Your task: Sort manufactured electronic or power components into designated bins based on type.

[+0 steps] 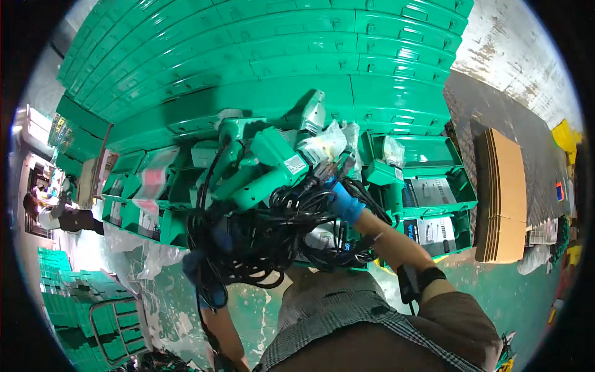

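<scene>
A large tangle of black power cords (248, 248) hangs in front of me over the open green cases. My right hand (347, 203), in a blue glove, is closed round cords near the plug ends (323, 175). My left hand (212, 295), gloved in blue too, grips the lower left side of the same tangle. Loops of cord hide most of its fingers. Just beyond the cords lie several green corded power tools (273, 167). One has a silver-grey head (313, 113) pointing away, beside a clear plastic bag (325, 144).
Behind rises a tall stack of closed green cases (297, 46). Open cases (443, 189) with booklets and another green tool (384, 177) stand right; more open cases (139, 217) stand left. Flat cardboard (505, 195) leans far right. A metal trolley (121, 328) is lower left; a person (65, 214) is beyond.
</scene>
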The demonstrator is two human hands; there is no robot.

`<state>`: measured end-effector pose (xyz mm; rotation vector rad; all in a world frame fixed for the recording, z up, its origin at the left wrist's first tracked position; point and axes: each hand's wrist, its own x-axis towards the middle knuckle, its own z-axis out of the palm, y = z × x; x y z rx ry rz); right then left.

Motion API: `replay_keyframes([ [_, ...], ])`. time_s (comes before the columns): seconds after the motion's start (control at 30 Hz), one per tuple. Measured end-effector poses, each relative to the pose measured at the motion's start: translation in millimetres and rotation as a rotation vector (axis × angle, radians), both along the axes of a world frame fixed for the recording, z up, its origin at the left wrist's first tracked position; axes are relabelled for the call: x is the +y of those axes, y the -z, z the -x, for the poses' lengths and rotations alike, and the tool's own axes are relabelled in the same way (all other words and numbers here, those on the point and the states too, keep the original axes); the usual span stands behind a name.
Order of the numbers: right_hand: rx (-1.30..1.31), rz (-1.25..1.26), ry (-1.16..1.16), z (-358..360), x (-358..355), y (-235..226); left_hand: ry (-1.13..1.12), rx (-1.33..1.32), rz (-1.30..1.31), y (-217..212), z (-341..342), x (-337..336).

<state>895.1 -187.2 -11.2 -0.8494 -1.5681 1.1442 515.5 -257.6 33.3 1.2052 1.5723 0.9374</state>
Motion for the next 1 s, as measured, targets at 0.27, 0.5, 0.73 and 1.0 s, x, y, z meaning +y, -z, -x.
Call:
replay_keyframes([
  [0.27,-0.632,0.55,-0.119,-26,10,-81,-0.127,-0.812,0.243,19,-42,-59],
  [0.5,-1.04,0.096,0.407,-52,23,-96,-0.12,-0.583,0.254,74,-23,-54],
  [0.73,-0.741,-0.077,0.38,110,27,-149,0.336,-0.291,0.235,68,19,-52],
  [1.0,-1.322,0.18,0.463,139,92,-136,0.071,-0.366,0.166,109,157,-127],
])
